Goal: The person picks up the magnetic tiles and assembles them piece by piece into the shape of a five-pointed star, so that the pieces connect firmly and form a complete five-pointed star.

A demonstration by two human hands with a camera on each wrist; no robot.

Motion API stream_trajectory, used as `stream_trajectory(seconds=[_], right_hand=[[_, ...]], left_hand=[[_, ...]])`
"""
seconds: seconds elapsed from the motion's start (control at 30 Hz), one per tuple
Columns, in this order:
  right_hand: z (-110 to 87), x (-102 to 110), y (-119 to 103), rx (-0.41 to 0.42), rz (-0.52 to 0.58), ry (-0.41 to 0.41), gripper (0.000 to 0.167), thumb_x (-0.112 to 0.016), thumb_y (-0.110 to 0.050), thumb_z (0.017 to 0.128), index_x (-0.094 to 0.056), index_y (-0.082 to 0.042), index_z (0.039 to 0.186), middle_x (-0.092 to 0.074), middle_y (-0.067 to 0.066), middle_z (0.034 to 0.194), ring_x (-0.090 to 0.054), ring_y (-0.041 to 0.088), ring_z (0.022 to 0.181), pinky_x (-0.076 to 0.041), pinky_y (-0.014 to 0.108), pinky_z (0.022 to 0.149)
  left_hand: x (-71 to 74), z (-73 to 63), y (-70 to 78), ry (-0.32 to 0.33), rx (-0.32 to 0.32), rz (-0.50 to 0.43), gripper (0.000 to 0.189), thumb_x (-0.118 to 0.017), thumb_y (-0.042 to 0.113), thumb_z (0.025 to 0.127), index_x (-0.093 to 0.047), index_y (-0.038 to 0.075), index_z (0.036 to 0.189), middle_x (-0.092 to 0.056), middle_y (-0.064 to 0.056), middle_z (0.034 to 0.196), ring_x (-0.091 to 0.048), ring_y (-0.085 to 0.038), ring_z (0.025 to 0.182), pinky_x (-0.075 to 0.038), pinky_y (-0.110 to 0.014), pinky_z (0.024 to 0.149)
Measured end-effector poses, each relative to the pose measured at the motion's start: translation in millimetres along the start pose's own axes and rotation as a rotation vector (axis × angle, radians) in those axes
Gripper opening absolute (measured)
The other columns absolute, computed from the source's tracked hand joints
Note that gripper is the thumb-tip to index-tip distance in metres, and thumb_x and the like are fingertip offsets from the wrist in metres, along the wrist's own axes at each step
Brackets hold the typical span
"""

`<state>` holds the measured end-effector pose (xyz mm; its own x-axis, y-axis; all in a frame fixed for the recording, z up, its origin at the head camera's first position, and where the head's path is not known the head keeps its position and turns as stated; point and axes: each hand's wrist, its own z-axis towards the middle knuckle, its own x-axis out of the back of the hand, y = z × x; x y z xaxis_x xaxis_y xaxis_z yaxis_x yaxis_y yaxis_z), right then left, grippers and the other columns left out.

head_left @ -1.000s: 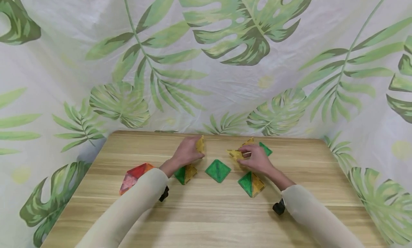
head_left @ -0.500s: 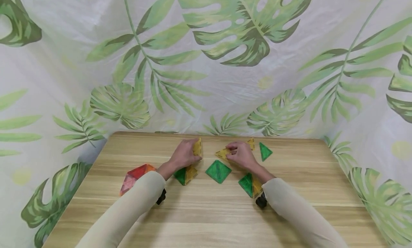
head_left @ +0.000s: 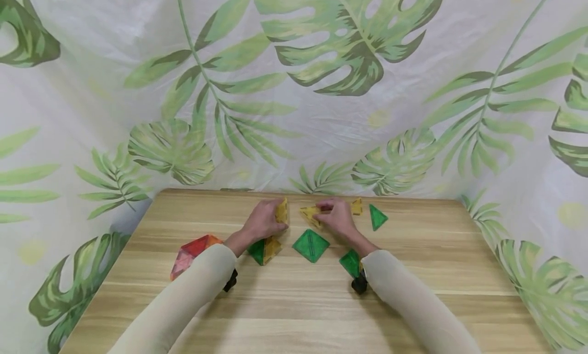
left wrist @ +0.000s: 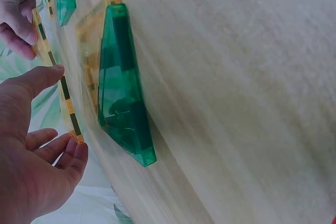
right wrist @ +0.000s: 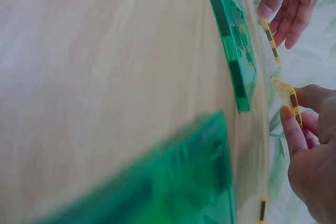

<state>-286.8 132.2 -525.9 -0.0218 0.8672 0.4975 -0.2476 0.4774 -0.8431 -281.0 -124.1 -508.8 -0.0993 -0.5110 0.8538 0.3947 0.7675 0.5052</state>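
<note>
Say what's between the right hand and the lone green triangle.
Head view: a loose yellow tile lies between the right hand and the green triangle.

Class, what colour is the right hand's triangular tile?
Yellow; the triangular tile shows best in the right wrist view.

"What's hidden around the green diamond [head_left: 311, 245]?"
"Right of it, the right sleeve [head_left: 409, 292] covers most of the yellow half of one two-colour piece [head_left: 349, 263]."
"Left of it?"
"The left hand [head_left: 263, 222] overlaps another green-and-yellow piece [head_left: 271, 249]; farther left, the left sleeve [head_left: 188, 292] covers part of the red-and-orange piece [head_left: 192, 253]."
"Beyond it?"
"The right hand [head_left: 337, 217] partly hides a yellow triangle [head_left: 308, 214]."
"And the right wrist view?"
"Nearer than the diamond, a green shape [right wrist: 181, 179] is blurred, cut off below."
</note>
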Motion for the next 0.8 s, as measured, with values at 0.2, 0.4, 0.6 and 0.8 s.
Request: stream_trajectory(seconds=[0.2,0.4,0.6,0.8], right_hand=[[5.4,-13.9,-1.4,-0.064,0.035,-0.002,0.031,-0.088,-0.005,0.086,-0.079,0.003,0.115,-0.078,0.017,0.112,-0.076,0.032,0.103,-0.063,0.040,0.088],[9.3,-27.8,-1.8,-0.102,0.052,0.007,0.029,-0.089,-0.005,0.085,-0.081,0.002,0.112,-0.079,0.015,0.105,-0.075,0.028,0.098,-0.063,0.036,0.084],[11.5,-39.4,-3.0,-0.117,0.052,0.042,0.025,-0.090,-0.006,0.083,-0.082,0.000,0.106,-0.079,0.013,0.098,-0.075,0.024,0.090,-0.063,0.032,0.078],[12.9,-46.0,-5.6,-0.098,-0.023,0.060,0.024,-0.091,-0.008,0.082,-0.082,-0.001,0.103,-0.080,0.012,0.094,-0.076,0.023,0.088,-0.063,0.034,0.078]], left_hand=[[-1.3,-0.4,1.2,-0.028,0.029,-0.013,0.081,-0.091,0.018,0.085,-0.051,-0.008,0.150,-0.059,-0.028,0.147,-0.059,-0.042,0.134,-0.049,-0.051,0.112],[-0.2,-0.9,2.4,-0.033,0.026,0.005,0.079,-0.091,0.018,0.085,-0.053,-0.009,0.149,-0.062,-0.028,0.144,-0.062,-0.041,0.130,-0.051,-0.050,0.110],[-2.3,-0.7,1.7,-0.049,0.019,0.029,0.078,-0.090,0.021,0.085,-0.054,-0.010,0.147,-0.063,-0.028,0.142,-0.062,-0.043,0.129,-0.051,-0.051,0.110],[-6.8,1.3,-1.3,-0.067,0.017,0.055,0.078,-0.090,0.024,0.086,-0.055,-0.009,0.147,-0.064,-0.029,0.140,-0.061,-0.044,0.128,-0.051,-0.051,0.110]])
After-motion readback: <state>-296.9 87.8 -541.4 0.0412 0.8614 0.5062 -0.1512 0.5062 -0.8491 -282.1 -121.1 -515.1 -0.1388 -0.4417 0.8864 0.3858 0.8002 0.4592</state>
